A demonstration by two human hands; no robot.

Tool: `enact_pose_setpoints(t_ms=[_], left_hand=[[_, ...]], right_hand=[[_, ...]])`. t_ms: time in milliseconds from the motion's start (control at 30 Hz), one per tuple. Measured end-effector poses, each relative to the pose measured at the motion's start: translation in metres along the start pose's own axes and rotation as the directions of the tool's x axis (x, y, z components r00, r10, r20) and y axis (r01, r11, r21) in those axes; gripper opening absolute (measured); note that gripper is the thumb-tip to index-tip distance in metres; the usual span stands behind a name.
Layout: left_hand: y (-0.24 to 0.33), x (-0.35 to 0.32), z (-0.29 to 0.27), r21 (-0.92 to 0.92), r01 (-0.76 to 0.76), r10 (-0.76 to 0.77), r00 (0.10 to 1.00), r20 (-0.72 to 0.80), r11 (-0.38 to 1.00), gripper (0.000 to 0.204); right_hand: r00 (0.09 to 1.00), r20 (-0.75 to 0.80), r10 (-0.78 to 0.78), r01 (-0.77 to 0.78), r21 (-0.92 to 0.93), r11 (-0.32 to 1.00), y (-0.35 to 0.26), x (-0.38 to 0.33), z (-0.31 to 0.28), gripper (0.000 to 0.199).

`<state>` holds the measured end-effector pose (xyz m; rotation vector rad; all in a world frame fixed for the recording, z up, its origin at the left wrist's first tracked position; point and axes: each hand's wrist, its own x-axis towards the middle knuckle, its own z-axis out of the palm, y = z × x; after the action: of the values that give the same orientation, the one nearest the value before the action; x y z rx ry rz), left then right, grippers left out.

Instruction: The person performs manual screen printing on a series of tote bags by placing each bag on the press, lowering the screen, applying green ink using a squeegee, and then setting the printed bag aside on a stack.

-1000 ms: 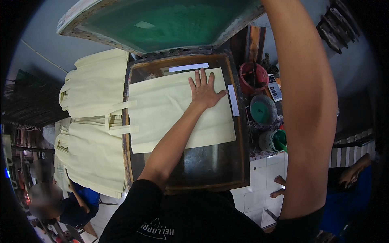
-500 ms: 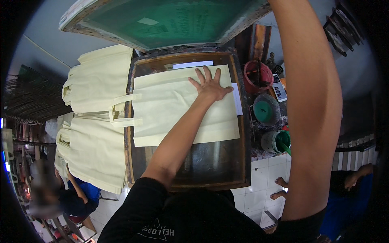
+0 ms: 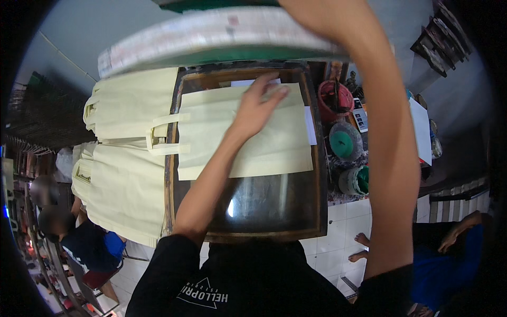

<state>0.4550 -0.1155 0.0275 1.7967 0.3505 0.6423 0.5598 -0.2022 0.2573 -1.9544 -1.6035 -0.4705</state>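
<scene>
A cream cloth tote bag (image 3: pixel 222 148) lies flat on a glass-topped printing bed with a dark wooden frame (image 3: pixel 319 211), its handles pointing left. My left hand (image 3: pixel 259 105) rests palm down on the upper middle of the bag with fingers stretched out, holding nothing. A printing screen (image 3: pixel 211 37) with a pale frame and green mesh hangs tilted just above the bed's far edge. My right forearm (image 3: pixel 385 132) rises along the right side toward that screen. The right hand itself is cut off by the top edge.
Stacks of cream tote bags (image 3: pixel 127 174) lie left of the bed. On the right stand a red bucket (image 3: pixel 335 100), a green-lidded tub (image 3: pixel 344 141) and a green pot (image 3: pixel 356 179). One person sits at lower left (image 3: pixel 84 238), another at lower right (image 3: pixel 454 248), above white floor tiles.
The screen has swung down toward the bed and now shows its edge instead of its green face. My left hand has slid slightly left on the bag, its fingers closer together.
</scene>
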Motion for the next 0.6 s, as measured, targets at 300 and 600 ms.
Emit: enact_pose_setpoints(t_ms=[300, 600], left_hand=[[-0.002, -0.260, -0.041, -0.545, 0.464, -0.528, 0.848, 0.047, 0.698, 0.026], [-0.030, -0.274, -0.038, -0.506, 0.578, -0.613, 0.781, 0.116, 0.640, 0.033]], right_hand=[[0.991, 0.053, -0.121, 0.108, 0.194, 0.975, -0.040, -0.233, 0.107, 0.016], [0.932, 0.360, -0.035, -0.033, 0.180, 0.983, -0.034, -0.212, 0.115, 0.025]])
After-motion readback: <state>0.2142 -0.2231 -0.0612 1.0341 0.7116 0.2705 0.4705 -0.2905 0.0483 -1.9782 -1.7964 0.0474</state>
